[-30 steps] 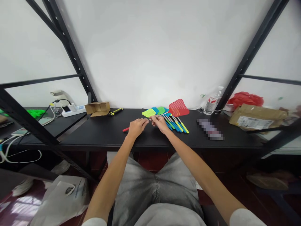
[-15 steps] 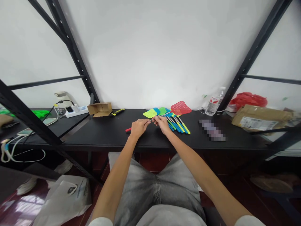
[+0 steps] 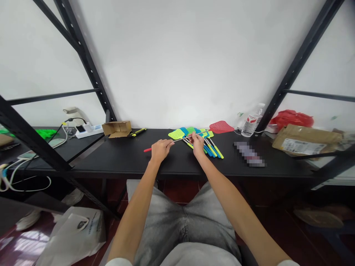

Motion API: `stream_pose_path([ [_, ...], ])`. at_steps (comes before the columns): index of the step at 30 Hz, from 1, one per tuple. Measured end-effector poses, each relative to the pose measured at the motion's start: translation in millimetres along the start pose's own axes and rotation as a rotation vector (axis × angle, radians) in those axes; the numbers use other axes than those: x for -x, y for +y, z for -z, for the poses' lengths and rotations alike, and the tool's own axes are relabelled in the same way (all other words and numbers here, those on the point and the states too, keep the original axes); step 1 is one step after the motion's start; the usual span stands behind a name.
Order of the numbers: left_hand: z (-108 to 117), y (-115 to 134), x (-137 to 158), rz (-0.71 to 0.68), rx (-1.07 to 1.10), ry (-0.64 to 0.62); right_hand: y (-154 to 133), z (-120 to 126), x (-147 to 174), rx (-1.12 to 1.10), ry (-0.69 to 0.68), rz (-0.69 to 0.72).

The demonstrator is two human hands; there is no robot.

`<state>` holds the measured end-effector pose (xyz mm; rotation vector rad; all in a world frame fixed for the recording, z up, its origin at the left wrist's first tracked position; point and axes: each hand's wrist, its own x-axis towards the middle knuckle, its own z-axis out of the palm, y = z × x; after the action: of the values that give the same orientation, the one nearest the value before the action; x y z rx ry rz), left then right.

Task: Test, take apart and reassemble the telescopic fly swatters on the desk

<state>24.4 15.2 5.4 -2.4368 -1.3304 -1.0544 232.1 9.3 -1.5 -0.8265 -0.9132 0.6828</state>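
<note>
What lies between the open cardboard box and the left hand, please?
The head view shows a yellow-black utility knife and the red swatter handle.

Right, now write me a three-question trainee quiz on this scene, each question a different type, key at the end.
1. Multiple choice: what do the bare left hand and bare right hand both hold?
A) a black-and-yellow utility knife
B) a red fly swatter with a thin metal rod
C) an open brown cardboard box

2. True or false: the clear plastic bottle with a white cap stands to the right of the swatter's mesh head.

3. Fill in the blank: of the swatter's two ends, the left hand is nearer the red ______.

Key: 1. B. 2. True. 3. handle.
</note>
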Motion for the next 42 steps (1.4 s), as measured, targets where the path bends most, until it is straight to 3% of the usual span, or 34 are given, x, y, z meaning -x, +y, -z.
stream_pose_path([
  [5,3.6,-2.4,-0.2,0.028,-0.048,0.037,-3.3,6.6,-4.2,0.008,0.175,0.031],
  [12,2.9,-7.8,0.7,0.101,-0.060,0.071,-5.0,12.7,-7.4,-0.049,0.322,0.034],
  [16,3.4,-12.7,1.5,0.070,-0.052,0.081,-6.0,17.8,-9.4,-0.047,0.357,0.055],
  [21,2.9,-12.8,2.0,-0.007,-0.006,0.082,-10.3,15.6,-3.3,-0.082,0.212,0.060],
  [27,2.9,-2.4,3.1,-0.097,0.135,0.051,-11.6,-6.4,19.0,0.143,-0.360,-0.008],
  [30,5.2,2.6,4.6,-0.119,0.196,0.033,-12.2,-11.9,25.5,0.195,-0.533,-0.020],
  [35,5.7,5.4,5.2,-0.119,0.189,-0.011,-13.3,-10.4,23.5,0.202,-0.531,-0.009],
  [42,-2.9,2.1,1.0,-0.074,0.085,-0.010,-6.3,-8.2,18.6,0.197,-0.347,-0.043],
])
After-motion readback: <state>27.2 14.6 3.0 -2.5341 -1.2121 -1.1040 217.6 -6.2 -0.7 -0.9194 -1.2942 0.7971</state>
